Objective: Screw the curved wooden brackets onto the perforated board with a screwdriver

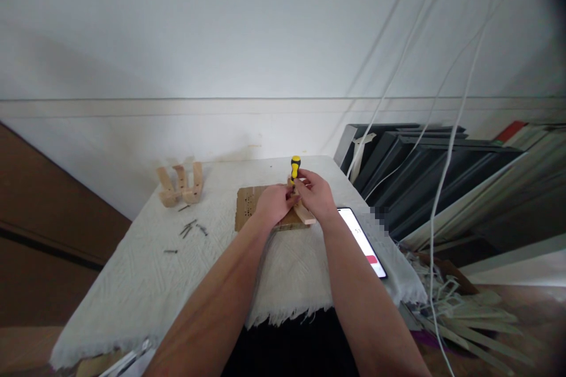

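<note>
White tablecloth [287, 265], cardboard [244, 199] on it. Right hand [316, 193] grips upright yellow-black screwdriver [295, 168] over wooden strip [305, 215]; left hand [272, 202] near tip, can't tell its hold.

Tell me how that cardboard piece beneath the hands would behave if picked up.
The cardboard piece looks thin, so it is likely light. It lies flat without visible curling, so it is probably fairly stiff. The holes near its left end may make it weaker there.
</note>
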A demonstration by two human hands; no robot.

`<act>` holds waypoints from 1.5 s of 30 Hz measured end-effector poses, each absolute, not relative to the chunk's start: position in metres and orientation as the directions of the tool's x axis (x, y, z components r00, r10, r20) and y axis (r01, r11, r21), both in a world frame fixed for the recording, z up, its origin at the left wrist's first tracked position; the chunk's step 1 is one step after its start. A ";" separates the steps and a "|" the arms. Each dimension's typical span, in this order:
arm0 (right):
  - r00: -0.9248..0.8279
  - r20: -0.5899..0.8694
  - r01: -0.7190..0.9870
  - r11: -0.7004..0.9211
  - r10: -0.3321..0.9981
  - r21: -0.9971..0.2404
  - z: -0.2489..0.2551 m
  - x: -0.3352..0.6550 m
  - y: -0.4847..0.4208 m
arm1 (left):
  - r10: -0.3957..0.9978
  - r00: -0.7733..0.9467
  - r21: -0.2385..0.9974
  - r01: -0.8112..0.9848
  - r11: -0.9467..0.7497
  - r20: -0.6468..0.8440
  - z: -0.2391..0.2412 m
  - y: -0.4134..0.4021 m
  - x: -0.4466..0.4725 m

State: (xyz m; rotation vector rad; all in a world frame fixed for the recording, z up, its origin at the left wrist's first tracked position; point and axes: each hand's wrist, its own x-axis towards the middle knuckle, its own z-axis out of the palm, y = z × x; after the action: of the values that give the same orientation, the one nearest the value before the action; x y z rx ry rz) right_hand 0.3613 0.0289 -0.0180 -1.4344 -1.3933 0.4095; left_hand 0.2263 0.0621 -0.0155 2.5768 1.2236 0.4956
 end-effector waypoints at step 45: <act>0.269 0.455 0.668 0.176 0.849 -0.723 -0.017 0.360 0.033 | 0.787 0.590 0.349 0.710 -0.612 0.179 -0.011 0.060 0.225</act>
State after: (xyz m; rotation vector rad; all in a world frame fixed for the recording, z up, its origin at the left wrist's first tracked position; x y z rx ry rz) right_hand 0.3600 0.0331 -0.0171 -1.5481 -1.4565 0.2297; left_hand 0.2254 0.0598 -0.0111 2.5798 1.2376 0.4659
